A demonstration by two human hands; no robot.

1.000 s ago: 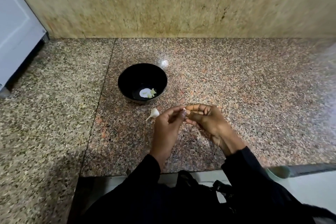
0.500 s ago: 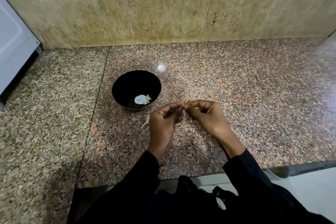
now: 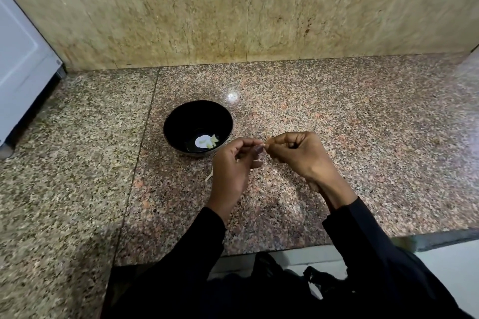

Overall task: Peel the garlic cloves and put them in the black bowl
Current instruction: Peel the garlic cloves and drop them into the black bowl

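You have one clove (image 3: 265,143) between your hands, a pale sliver pinched at the fingertips where they meet, just right of the bowl (image 3: 181,122) and above the counter (image 3: 337,124); most of it is hidden, so how much skin is on it cannot be told. A second clove (image 3: 209,175) lies on the counter below the bowl, mostly covered by your left hand (image 3: 230,168), only its pale tip showing. There is one bowl, black, standing upright on the counter; in its bottom lie a few pale pieces (image 3: 207,141), a round white one and yellowish bits beside it, too small to count surely. Your left hand has thumb and forefinger curled in, pinching the held clove, the other fingers loosely bent. Your right hand (image 3: 298,155) is curled into a loose fist, its fingertips pinching the same clove from the other side. Both sleeves (image 3: 363,241) are black.
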